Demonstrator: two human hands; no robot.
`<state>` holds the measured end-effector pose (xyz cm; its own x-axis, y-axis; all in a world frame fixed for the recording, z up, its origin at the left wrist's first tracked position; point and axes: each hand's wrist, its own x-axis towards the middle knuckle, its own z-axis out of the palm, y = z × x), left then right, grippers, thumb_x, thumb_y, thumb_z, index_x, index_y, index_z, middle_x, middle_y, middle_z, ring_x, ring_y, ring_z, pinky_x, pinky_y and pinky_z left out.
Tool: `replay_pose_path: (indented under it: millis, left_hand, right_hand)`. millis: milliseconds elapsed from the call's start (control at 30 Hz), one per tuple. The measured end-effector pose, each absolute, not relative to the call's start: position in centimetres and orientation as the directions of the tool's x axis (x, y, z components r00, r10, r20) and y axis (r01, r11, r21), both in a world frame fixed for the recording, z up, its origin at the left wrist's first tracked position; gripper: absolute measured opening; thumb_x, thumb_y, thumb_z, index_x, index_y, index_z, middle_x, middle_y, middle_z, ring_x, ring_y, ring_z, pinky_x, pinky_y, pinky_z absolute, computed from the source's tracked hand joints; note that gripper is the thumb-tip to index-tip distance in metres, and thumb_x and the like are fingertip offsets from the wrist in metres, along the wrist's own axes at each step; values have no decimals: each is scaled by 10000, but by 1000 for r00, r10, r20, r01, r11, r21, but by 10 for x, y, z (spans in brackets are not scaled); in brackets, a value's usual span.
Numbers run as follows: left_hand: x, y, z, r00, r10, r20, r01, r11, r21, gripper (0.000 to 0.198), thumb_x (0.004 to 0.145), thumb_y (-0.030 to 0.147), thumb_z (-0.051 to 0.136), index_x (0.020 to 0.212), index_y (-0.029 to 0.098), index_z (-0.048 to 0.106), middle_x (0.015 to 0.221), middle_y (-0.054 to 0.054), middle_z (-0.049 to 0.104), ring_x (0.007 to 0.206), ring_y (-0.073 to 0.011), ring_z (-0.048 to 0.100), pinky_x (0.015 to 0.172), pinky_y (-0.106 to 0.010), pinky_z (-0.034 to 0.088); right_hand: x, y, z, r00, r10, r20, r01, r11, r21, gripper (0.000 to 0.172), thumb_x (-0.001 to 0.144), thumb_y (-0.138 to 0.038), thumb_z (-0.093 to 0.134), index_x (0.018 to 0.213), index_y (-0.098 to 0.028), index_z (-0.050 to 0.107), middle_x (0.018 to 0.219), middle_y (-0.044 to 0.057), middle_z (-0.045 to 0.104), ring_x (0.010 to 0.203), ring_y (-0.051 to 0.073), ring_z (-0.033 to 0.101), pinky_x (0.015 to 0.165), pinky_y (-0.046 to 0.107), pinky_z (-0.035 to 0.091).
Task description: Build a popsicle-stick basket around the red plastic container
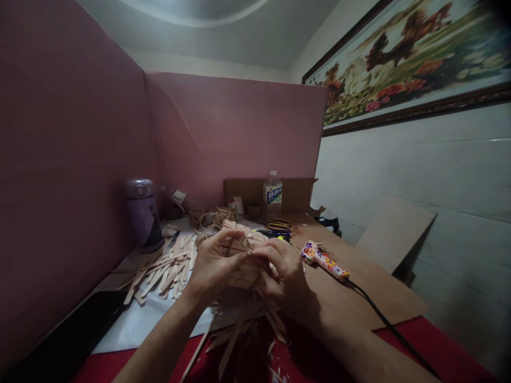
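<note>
A small model built of wooden craft sticks (243, 275) stands on the table between my hands, partly covered by them. My left hand (211, 263) curls round its left side and top, thumb and fingers closed on it. From the right, my right hand (285, 268) is closed with fingertips pinched close to the left thumb tip at the model's front. Whatever lies in that pinch is too small to make out. Small pale stick pieces (249, 239) show on the model near the left fingertips.
Loose craft sticks (171, 274) lie in a pile at left, beside a purple flask (144, 215). A flower-patterned glue gun (324, 259) with a black cord rests at right. Behind are twine (221, 217), scissors (277, 224) and a plastic bottle (273, 194). More sticks (235, 340) lie in front.
</note>
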<state>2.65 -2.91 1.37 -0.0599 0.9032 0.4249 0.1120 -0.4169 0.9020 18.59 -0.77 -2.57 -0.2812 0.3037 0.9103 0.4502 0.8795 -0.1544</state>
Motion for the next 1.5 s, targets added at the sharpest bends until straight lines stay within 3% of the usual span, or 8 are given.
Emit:
replay_pose_path:
  millis: [267, 467, 633, 867, 1167, 1500]
  left_hand:
    - [28, -35, 19, -63, 918, 392, 103, -385, 917, 322, 639, 324, 762, 891, 140, 682, 768, -24, 680, 680, -122, 590, 601, -204, 470]
    - [29, -35, 20, -67, 928, 366, 67, -362, 930, 391, 561, 287, 817, 897, 145, 676, 790, -23, 698, 705, -128, 607, 647, -215, 489]
    - [29, -35, 20, -72, 937, 343, 43, -340, 939, 360, 565, 245, 781, 892, 140, 672, 751, -19, 688, 649, -121, 588, 588, -206, 471]
    - [31, -36, 20, -93, 930, 355, 83, -348, 934, 313, 596, 273, 749, 875, 146, 684, 738, -22, 693, 641, -130, 601, 576, -211, 467]
    - [31, -33, 19, -116, 940, 322, 37, -319, 947, 334, 558, 213, 739, 877, 138, 675, 734, -12, 682, 636, -114, 584, 588, -206, 469]
    - [31, -32, 17, -135, 932, 337, 54, -333, 941, 313, 549, 195, 736, 854, 149, 681, 703, -1, 678, 606, -115, 582, 564, -205, 467]
  right_hand:
    - [187, -10, -25, -304, 302, 904, 444, 884, -146, 195, 826, -97, 515, 964, -199, 606, 902, 61, 601, 862, 211, 554, 741, 341, 452]
    - [186, -9, -27, -298, 297, 907, 421, 894, -155, 167, 850, -107, 507, 943, -196, 615, 885, 64, 607, 852, 212, 563, 735, 354, 473]
    - [187, -9, -26, -299, 326, 897, 388, 900, -198, 214, 838, -97, 498, 987, -200, 612, 918, 71, 609, 882, 219, 572, 766, 376, 493]
    - [188, -11, -27, -328, 298, 897, 406, 901, -151, 227, 827, -106, 515, 997, -214, 621, 902, 62, 579, 866, 212, 557, 724, 350, 489]
    - [186, -11, -24, -162, 406, 900, 317, 885, -342, 124, 893, -135, 482, 943, -204, 572, 897, 46, 608, 853, 174, 576, 754, 314, 480]
    - [188, -12, -26, -284, 316, 905, 414, 892, -181, 219, 856, -113, 505, 1022, -219, 601, 921, 56, 605, 878, 200, 566, 748, 333, 477]
